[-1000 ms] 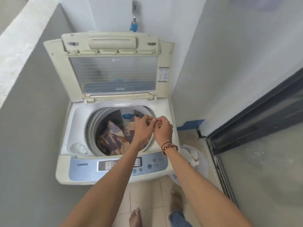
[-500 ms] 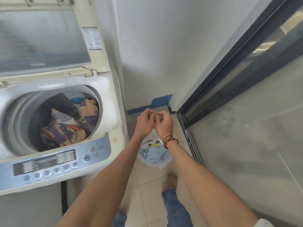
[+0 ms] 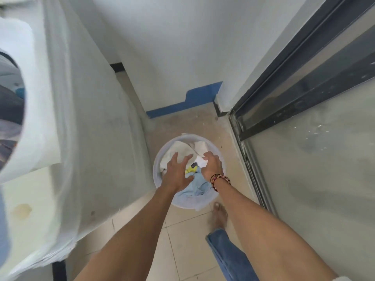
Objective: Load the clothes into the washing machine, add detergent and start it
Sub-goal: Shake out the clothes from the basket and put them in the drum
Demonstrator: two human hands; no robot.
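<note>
A pale round laundry basket (image 3: 160, 151) stands on the tiled floor to the right of the washing machine (image 3: 91, 128). It holds white cloth (image 3: 180, 148), a light blue garment (image 3: 197, 184) and a small yellow piece (image 3: 191, 169). My left hand (image 3: 176, 171) hovers over the basket with fingers spread and nothing in it. My right hand (image 3: 212, 165), with a beaded bracelet at the wrist, reaches down beside it, its fingers loosely curved over the clothes. I cannot tell whether either hand touches the cloth. The machine's open drum (image 3: 10, 110) shows dark clothes at the far left.
A sliding glass door with a dark frame (image 3: 263, 110) runs along the right. A white wall with a blue strip (image 3: 182, 104) closes the far end. My bare foot (image 3: 219, 216) and jeans leg (image 3: 229, 256) stand on the tiles near the basket.
My view swung right and down from the washing machine to the basket. My hands, joined together before, have parted, opened and dropped down over the basket.
</note>
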